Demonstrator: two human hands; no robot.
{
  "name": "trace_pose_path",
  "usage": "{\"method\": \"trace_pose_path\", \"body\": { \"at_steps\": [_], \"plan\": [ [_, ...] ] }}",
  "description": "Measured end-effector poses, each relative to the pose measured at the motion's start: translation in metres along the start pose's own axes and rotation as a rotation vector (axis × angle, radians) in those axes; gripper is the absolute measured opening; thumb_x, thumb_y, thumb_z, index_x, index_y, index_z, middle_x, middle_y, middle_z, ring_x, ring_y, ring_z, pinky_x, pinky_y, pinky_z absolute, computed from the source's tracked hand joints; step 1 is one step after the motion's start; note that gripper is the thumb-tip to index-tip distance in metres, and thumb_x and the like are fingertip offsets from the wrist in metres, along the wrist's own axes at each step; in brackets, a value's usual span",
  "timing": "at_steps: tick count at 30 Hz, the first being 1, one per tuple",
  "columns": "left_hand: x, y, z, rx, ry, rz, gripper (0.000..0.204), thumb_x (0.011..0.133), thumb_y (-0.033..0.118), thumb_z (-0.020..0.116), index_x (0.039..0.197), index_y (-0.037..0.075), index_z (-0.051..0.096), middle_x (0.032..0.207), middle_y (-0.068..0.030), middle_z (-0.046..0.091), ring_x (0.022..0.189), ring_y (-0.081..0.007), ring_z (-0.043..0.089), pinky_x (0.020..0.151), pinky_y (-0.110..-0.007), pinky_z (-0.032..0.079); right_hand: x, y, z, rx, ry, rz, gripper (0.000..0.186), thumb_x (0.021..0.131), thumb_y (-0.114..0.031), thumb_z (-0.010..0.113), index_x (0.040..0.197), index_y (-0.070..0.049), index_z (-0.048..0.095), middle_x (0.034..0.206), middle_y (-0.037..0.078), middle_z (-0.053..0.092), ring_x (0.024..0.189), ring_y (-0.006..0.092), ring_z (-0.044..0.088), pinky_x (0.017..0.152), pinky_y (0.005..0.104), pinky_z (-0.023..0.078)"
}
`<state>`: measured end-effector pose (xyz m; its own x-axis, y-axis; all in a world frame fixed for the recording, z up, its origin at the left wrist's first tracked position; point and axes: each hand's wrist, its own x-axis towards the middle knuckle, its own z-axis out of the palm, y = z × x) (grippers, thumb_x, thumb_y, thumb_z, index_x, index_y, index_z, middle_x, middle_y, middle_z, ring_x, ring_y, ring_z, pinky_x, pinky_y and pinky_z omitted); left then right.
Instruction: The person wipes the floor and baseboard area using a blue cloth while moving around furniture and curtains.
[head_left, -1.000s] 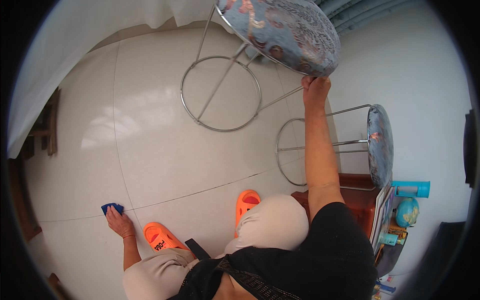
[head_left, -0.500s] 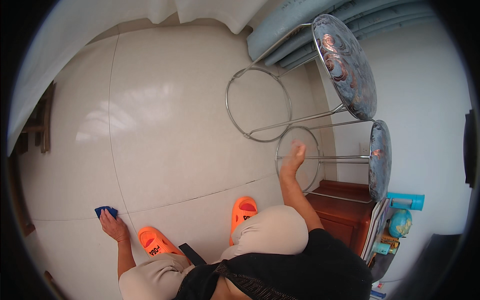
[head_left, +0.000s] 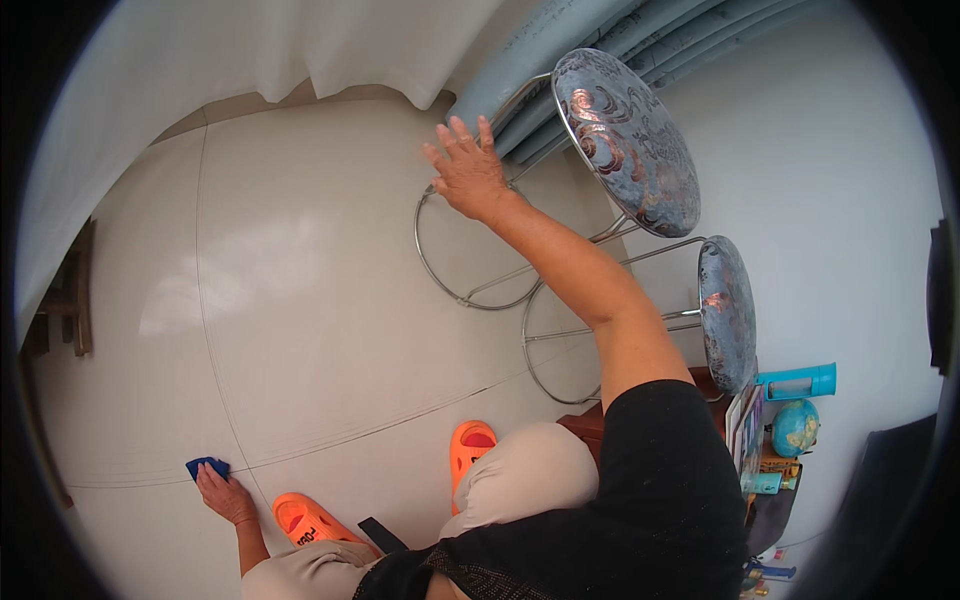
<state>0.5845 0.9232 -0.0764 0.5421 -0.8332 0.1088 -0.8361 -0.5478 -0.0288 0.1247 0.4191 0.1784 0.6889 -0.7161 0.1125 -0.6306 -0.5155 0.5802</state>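
Low on the left, my left hand presses a folded dark blue cloth against the tiled floor, close to a tile joint. My right arm stretches far forward. At its end my right hand is open with spread fingers, in front of the leg frame of the farther round stool. Whether the fingertips touch the metal I cannot tell. That stool has a patterned grey seat and thin metal legs on a ring base. Beside it stands a second, similar stool, partly covered by my forearm.
White curtains hang along the far side, and blue-grey curtains bunch behind the stools. A reddish-brown wooden cabinet stands right of my knee, with a small globe near it. Dark wooden furniture edges the left. My feet wear orange clogs.
My right hand has swung forward and left from the nearer stool's base to the farther stool, fingers now spread. My left hand stays on the cloth. The view has shifted slightly.
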Motion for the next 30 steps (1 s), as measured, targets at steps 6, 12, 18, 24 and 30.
{"method": "trace_pose_path", "body": {
  "at_steps": [6, 12, 18, 24, 30],
  "plan": [
    [-0.001, -0.001, 0.004, -0.033, -0.014, 0.025, 0.058, 0.076, 0.003, 0.057, 0.131, 0.005, 0.039, 0.137, -0.0111, 0.041, 0.126, -0.0318, 0.038, 0.1, -0.045, 0.033, -0.055, 0.074, 0.042, -0.285, -0.18, 0.021, 0.055, 0.086, -0.045, 0.05, 0.13, -0.012, 0.047, 0.138, 0.004, 0.039, 0.134, 0.0201, 0.023, 0.112, 0.0518, 0.003],
    [0.001, -0.002, 0.012, -0.02, 0.0, 0.062, 0.056, 0.078, 0.004, 0.055, 0.132, 0.005, 0.038, 0.137, -0.0126, 0.041, 0.125, -0.0324, 0.038, 0.101, -0.045, 0.033, -0.067, 0.118, 0.067, -0.255, -0.443, 0.302, 0.052, 0.088, -0.045, 0.047, 0.127, -0.011, 0.05, 0.126, 0.005, 0.046, 0.13, 0.0231, 0.03, 0.113, 0.0489, 0.0],
    [-0.001, -0.013, 0.014, 0.065, -0.062, 0.044, 0.056, 0.079, 0.005, 0.054, 0.132, 0.005, 0.037, 0.138, -0.0131, 0.04, 0.125, -0.033, 0.038, 0.1, -0.044, 0.035, -0.1, 0.142, 0.088, -0.263, -0.45, 0.362, 0.047, 0.088, -0.043, 0.048, 0.118, -0.008, 0.057, 0.119, 0.005, 0.049, 0.127, 0.0237, 0.031, 0.113, 0.0483, 0.001],
    [-0.003, -0.013, 0.022, -0.008, -0.001, 0.121, 0.058, 0.076, 0.002, 0.055, 0.131, 0.003, 0.038, 0.136, -0.0148, 0.041, 0.123, -0.0345, 0.04, 0.099, -0.045, 0.036, -0.099, 0.118, 0.088, -0.29, -0.467, 0.376, 0.052, 0.087, -0.043, 0.049, 0.125, -0.006, 0.052, 0.128, 0.007, 0.044, 0.132, 0.0253, 0.025, 0.113, 0.0486, 0.0],
    [-0.003, -0.014, 0.008, 0.006, 0.015, 0.064, 0.053, 0.074, 0.001, 0.054, 0.126, 0.0, 0.043, 0.132, -0.0182, 0.044, 0.12, -0.036, 0.043, 0.097, -0.046, 0.038, -0.075, 0.038, 0.105, 0.044, -0.59, 0.486, 0.061, 0.091, -0.042, 0.045, 0.142, -0.012, 0.029, 0.15, 0.013, 0.017, 0.14, 0.027, 0.009, 0.112, 0.0507, 0.001]
  ]
}}
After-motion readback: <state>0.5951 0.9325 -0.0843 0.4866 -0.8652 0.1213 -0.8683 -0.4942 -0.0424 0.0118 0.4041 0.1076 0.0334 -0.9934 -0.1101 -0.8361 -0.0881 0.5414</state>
